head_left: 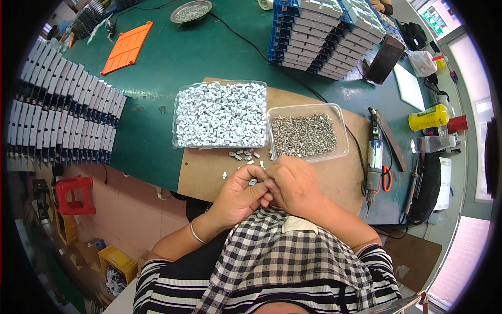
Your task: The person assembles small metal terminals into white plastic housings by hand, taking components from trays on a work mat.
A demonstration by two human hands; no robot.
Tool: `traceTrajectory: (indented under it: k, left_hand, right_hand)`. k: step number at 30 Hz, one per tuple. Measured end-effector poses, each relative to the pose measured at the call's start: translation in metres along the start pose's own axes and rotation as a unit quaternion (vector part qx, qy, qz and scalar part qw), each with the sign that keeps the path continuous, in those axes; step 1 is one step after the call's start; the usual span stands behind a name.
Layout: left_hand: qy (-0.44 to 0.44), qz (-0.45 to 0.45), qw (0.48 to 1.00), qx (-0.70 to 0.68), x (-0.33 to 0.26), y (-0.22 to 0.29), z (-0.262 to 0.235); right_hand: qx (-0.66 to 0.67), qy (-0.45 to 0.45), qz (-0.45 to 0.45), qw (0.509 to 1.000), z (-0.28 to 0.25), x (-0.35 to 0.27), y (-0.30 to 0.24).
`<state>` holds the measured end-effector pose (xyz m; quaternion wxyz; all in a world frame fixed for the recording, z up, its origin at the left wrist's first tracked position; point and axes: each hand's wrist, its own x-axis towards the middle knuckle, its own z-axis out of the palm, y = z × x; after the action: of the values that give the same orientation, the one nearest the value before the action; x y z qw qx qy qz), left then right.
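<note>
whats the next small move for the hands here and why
Probably seat the screw into the small white part pinched between the left hand and the right hand. Both hands meet close together on it over the cardboard sheet, with the tray of screws and the tray of white parts just ahead; the screw itself is hidden.

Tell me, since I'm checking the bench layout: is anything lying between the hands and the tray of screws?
A few loose white plastic pieces lie on the cardboard mat, left of the direct line. The right hand sits just below the screw tray, with nothing visible between them. The left hand pinches a small white piece.
</note>
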<state>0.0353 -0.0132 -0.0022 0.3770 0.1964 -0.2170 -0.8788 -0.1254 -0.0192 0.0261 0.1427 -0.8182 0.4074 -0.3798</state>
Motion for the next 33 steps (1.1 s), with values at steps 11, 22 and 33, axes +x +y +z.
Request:
traceTrajectory:
  k: [11, 22, 33]
  left_hand:
    - [0.150, 0.003, 0.985, 0.090, -0.003, 0.005, 0.003]
    - [0.123, -0.019, 0.992, 0.011, -0.004, 0.010, -0.001]
    - [0.129, -0.011, 0.991, 0.041, 0.000, 0.007, 0.000]
  right_hand:
    - [-0.003, 0.008, 0.072, 0.997, -0.012, 0.014, 0.013]
    - [-0.194, -0.044, 0.122, 0.972, -0.030, 0.018, 0.049]
    - [0.127, -0.022, 0.085, 0.988, -0.002, -0.001, 0.004]
